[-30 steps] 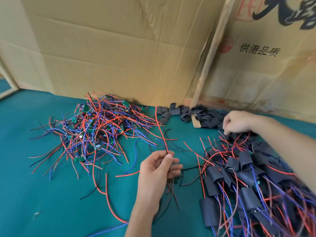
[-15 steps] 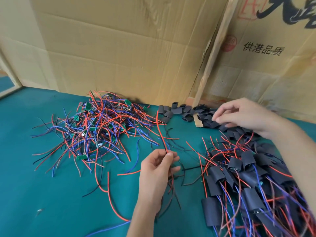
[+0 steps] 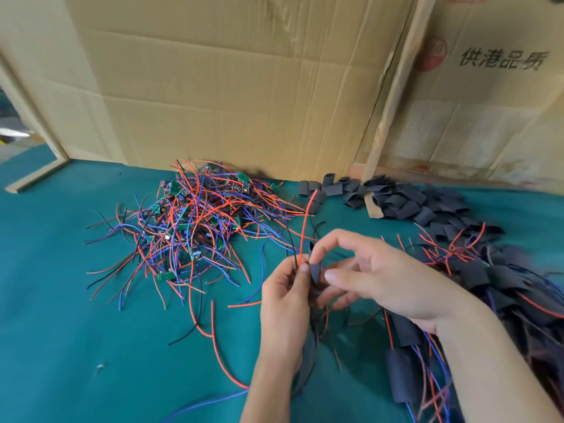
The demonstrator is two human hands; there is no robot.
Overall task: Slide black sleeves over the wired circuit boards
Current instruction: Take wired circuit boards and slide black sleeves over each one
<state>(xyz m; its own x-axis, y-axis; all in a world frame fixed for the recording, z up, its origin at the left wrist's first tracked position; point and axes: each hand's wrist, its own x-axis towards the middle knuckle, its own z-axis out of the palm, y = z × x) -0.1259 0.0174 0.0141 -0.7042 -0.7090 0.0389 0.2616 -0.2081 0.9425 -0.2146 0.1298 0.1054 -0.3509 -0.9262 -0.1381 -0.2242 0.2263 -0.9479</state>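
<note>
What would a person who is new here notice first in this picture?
Probably the two hands in the middle: the left hand pinches red and black wires, and the right hand holds a black sleeve beside them. Next, the bright tangle of wired boards on the left, and the pile of empty sleeves by the cardboard wall.

Teal table cloth (image 3: 61,300), tangled wired boards (image 3: 189,227), loose black sleeves (image 3: 396,199), sleeved boards (image 3: 500,288)

Creased cardboard sheets (image 3: 238,96) and a wooden strip (image 3: 393,96) back the teal cloth (image 3: 61,300).
</note>
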